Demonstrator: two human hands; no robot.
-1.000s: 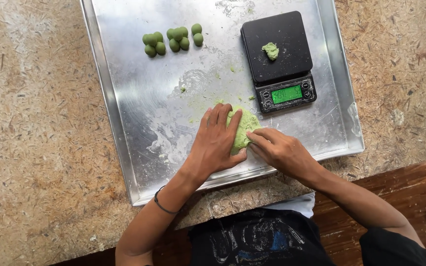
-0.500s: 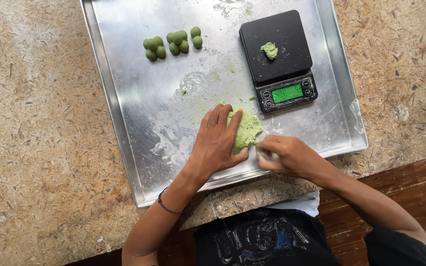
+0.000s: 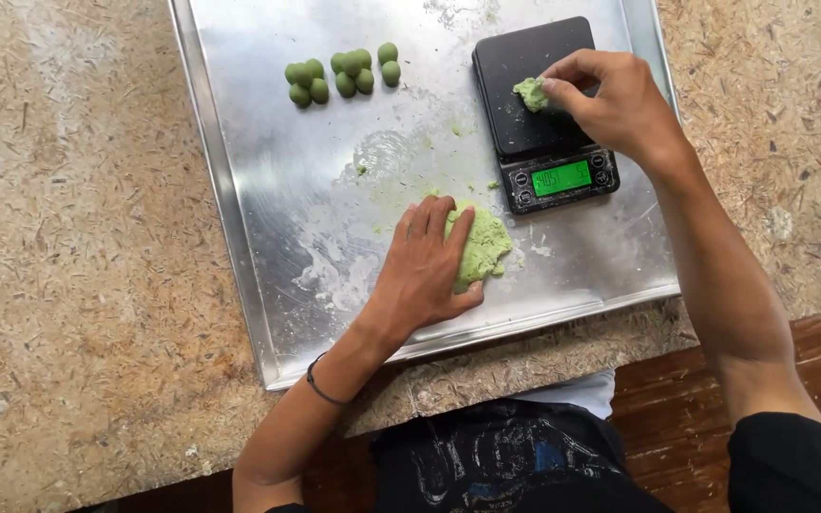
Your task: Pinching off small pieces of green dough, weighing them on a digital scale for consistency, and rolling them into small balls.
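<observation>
My left hand (image 3: 425,271) rests flat on a lump of pale green dough (image 3: 482,245) near the front of a metal tray (image 3: 239,237), fingers spread over its left side. My right hand (image 3: 615,100) is over the black digital scale (image 3: 544,114) at the tray's back right, fingertips pinching a small piece of green dough (image 3: 530,93) that sits on the scale's platform. The scale's green display (image 3: 563,178) is lit.
Several small green dough balls (image 3: 339,74) lie in clusters at the tray's back left. Flour smears and dough crumbs mark the tray's middle. The tray sits on a speckled chipboard table (image 3: 78,285); a brown wooden floor shows at the lower right.
My right hand left the big dough lump and moved up to the scale, now touching the small piece there. My left hand stayed on the lump.
</observation>
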